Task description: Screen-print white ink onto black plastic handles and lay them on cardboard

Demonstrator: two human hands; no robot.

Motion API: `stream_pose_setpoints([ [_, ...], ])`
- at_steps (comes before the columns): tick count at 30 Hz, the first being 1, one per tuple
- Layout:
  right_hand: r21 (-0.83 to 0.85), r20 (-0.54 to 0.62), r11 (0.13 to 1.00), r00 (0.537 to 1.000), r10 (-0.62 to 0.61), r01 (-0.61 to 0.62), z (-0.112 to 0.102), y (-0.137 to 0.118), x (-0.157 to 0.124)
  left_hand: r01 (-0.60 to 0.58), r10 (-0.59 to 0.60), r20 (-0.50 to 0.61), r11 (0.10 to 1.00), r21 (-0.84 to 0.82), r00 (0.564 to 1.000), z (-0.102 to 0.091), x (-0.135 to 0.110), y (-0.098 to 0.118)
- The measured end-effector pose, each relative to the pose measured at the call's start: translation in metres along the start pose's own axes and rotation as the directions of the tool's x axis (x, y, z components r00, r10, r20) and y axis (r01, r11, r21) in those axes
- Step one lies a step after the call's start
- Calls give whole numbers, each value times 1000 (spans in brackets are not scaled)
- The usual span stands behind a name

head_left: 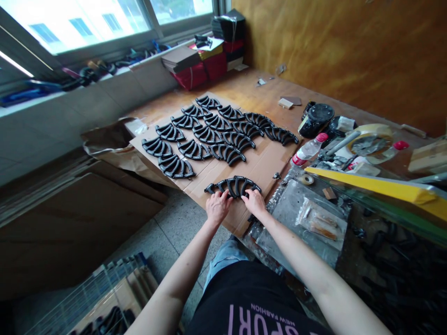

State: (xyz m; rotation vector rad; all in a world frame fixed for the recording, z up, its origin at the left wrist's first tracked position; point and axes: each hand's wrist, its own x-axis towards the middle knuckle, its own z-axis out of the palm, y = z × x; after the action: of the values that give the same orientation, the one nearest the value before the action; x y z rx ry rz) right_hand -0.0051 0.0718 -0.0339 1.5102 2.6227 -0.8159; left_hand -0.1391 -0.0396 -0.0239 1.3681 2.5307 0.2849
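A fanned group of black curved plastic parts point(233, 184) lies near the front edge of a flat cardboard sheet point(260, 163). My left hand point(217, 207) rests on the group's left end, fingers curled over the parts. At the right end my right hand point(255, 202) does the same, fingertips pressing on the pieces. Farther back on the cardboard lie several more fanned groups of the same black parts point(216, 132), set out in rows.
A plastic bottle with a red cap point(308, 150), tape rolls point(370, 137), a black round container point(317, 117) and a yellow strip point(377, 188) crowd the wooden bench at right. A clear bag point(319, 222) lies on a grey plate. Red boxes point(204, 70) stand by the window.
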Motion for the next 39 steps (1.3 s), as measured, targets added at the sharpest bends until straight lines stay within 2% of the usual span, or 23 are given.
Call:
stream_pose_setpoints([
  [8,38,-41,979,978,203,-202,6,-17,14,226,-228,107,974,33,968,-3,37,16],
  [18,35,-40,972,971,235,-233,1,-9,20,330,-329,86,944,-3,940,-3,56,17],
  [23,51,-52,981,981,189,-187,-1,-9,25,280,-279,76,960,0,957,-1,68,17],
  [27,48,-9,992,993,118,-117,-7,-2,27,208,-208,73,978,5,975,-4,64,14],
  [30,46,10,997,998,63,-63,-10,6,23,107,-106,-26,994,22,994,-7,51,14],
  [33,65,-11,997,999,49,-49,-8,10,18,-34,37,-103,999,29,994,-4,36,26],
  [36,112,-20,992,998,59,-56,-6,12,16,-123,125,-53,992,31,991,5,31,45],
  [39,171,-30,983,997,73,-67,-5,11,17,-88,87,27,995,39,996,14,37,60],
])
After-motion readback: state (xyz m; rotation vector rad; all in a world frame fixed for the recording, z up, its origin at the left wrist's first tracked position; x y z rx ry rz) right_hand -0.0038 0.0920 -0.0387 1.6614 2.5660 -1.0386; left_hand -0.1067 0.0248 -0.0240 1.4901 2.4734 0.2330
